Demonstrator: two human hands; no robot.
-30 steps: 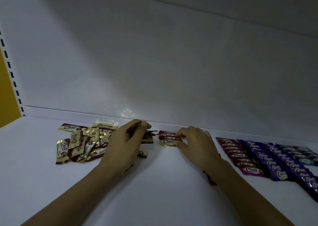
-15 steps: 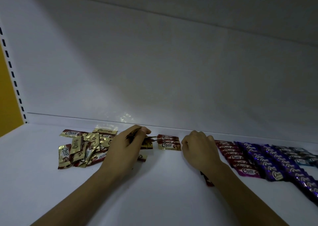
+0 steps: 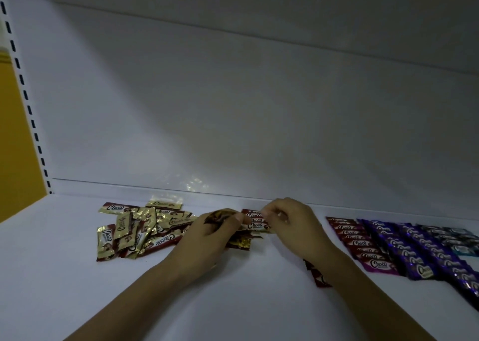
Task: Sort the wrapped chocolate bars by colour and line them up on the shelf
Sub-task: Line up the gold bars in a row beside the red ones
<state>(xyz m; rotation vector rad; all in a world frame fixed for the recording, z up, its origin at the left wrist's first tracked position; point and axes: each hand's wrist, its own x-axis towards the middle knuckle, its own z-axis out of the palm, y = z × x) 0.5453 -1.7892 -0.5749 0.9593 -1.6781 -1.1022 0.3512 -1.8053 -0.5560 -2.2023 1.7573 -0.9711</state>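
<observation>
A loose heap of gold and dark red wrapped bars (image 3: 137, 230) lies at the left of the white shelf (image 3: 77, 276). My left hand (image 3: 207, 239) grips a brown-and-gold bar (image 3: 219, 215) just right of the heap. A short stack of red bars (image 3: 255, 220) lies between my hands, and the curled fingers of my right hand (image 3: 293, 224) pinch at its right end. More gold bars (image 3: 239, 242) lie under my left hand. Neat rows stand at the right: red and magenta (image 3: 360, 244), purple (image 3: 409, 250), teal (image 3: 461, 239).
One red bar (image 3: 317, 276) lies alone, half hidden under my right forearm. The shelf's white back wall (image 3: 233, 133) rises right behind the bars. A slotted upright (image 3: 28, 107) and a yellow panel (image 3: 15, 146) close the left side.
My right hand has moved left and back onto the red stack's end. My left hand has lifted its bar slightly towards the stack.
</observation>
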